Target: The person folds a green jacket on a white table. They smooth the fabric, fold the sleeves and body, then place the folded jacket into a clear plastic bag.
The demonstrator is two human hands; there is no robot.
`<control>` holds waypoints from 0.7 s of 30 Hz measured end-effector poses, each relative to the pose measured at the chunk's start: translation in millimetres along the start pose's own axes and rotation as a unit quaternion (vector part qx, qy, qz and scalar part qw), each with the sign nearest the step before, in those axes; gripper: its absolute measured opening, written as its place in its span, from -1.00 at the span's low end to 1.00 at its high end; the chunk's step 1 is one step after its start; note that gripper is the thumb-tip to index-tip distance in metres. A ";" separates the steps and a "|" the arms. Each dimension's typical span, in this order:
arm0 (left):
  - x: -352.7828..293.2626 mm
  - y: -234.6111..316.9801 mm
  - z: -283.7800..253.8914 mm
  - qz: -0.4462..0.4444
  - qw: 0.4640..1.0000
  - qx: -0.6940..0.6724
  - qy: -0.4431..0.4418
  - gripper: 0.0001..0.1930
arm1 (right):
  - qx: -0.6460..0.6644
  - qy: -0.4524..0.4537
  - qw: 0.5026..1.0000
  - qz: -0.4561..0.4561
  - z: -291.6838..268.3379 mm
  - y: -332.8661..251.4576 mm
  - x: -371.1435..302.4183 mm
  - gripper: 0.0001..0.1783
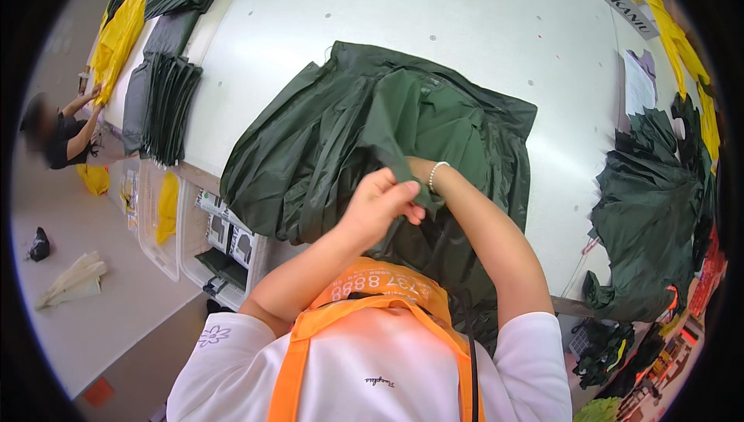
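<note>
A dark green garment of thin, shiny fabric (310, 135) lies spread and creased on the white table before me. Its near part hangs over the table's edge against my orange apron (395, 279). My left hand (380, 201) pinches a raised flap of the fabric, fingers closed, thumb on top. Just beside it, my right hand (419, 168) reaches in behind that flap, a beaded bracelet (436, 177) at its wrist. The cloth and my left hand hide the right fingers, so I cannot see whether they grip anything.
Folded dark green pieces (170, 108) are stacked at the table's left edge. More green garments (647, 213) lie heaped at the right, near a white box (624, 0). Clear plastic bins (182, 228) stand below left. A person (66, 131) handles yellow fabric (120, 38) at far left.
</note>
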State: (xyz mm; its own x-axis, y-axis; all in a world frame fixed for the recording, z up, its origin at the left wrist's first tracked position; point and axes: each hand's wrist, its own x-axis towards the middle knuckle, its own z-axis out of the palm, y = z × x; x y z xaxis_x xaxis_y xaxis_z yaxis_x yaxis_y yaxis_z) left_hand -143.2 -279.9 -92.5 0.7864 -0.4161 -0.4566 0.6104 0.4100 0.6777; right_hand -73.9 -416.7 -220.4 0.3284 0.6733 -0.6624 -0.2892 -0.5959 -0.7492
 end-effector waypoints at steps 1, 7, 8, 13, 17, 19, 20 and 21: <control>2.6 1.3 -13.3 0.008 1.000 -0.015 -0.004 -0.83 | -0.043 0.011 0.999 0.008 -2.8 -5.1 -2.3 -0.64; 12.2 13.3 -132.4 -0.029 0.967 0.226 0.113 -0.61 | 0.019 0.474 0.867 -0.154 24.8 8.2 -132.2 -0.71; 15.3 11.6 -133.4 -0.009 0.940 0.282 0.193 -0.55 | -0.051 0.522 0.844 -0.113 40.2 11.4 -147.5 -0.68; 46.7 1.8 -108.0 0.203 0.870 0.400 0.205 -0.31 | -0.111 0.605 0.789 -0.015 107.5 40.7 -120.4 -0.47; 48.6 1.2 -71.3 0.187 0.910 0.350 0.120 -0.45 | -0.095 0.753 0.647 -0.078 82.7 54.9 -93.0 -0.60; 50.1 -2.8 -58.3 0.266 0.901 0.333 0.084 -0.46 | 0.077 0.745 0.644 -0.152 71.2 41.4 -91.0 -0.62; 54.3 -5.8 -61.7 0.286 0.884 0.364 0.054 -0.46 | 0.159 0.734 0.633 -0.185 66.1 34.3 -94.1 -0.64; 61.5 -9.1 -69.6 0.307 0.866 0.394 0.023 -0.46 | 0.150 0.734 0.635 -0.188 60.8 27.8 -96.1 -0.69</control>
State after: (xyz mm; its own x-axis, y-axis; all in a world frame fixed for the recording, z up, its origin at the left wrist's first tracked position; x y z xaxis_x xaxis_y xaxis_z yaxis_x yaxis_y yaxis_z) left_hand -93.8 -252.7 -166.8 0.9540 -0.2756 0.1183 -0.1635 -0.1472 0.9755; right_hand -168.2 -471.3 -177.6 0.8460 -0.5209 0.1137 -0.0273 -0.2554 -0.9665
